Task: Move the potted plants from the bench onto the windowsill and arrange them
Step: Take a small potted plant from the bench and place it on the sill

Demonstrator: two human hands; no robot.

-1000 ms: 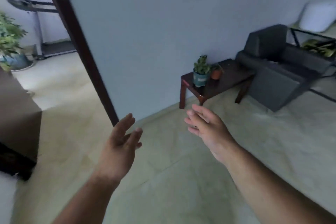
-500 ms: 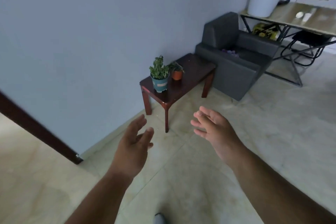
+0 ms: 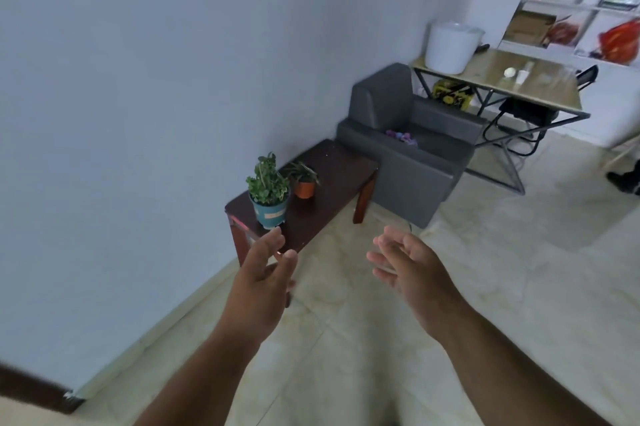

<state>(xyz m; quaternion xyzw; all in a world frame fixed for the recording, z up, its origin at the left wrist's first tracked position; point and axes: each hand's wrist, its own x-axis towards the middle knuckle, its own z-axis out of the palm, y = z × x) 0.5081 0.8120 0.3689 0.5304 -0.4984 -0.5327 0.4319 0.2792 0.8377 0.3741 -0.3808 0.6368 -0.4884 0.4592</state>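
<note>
Dark wood bench (image 3: 332, 180) runs along the wall, its near end holding the teal pot (image 3: 269, 212) and, just behind it, the orange pot (image 3: 304, 189). Left hand (image 3: 263, 282), nearer the teal pot, and right hand (image 3: 412, 270) reach forward with fingers spread, holding nothing.

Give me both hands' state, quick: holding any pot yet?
Left hand: open, fingers relaxed, holding nothing.
Right hand: open, fingers spread, holding nothing.
Both pots, blue and orange, sit on the bench.
</note>
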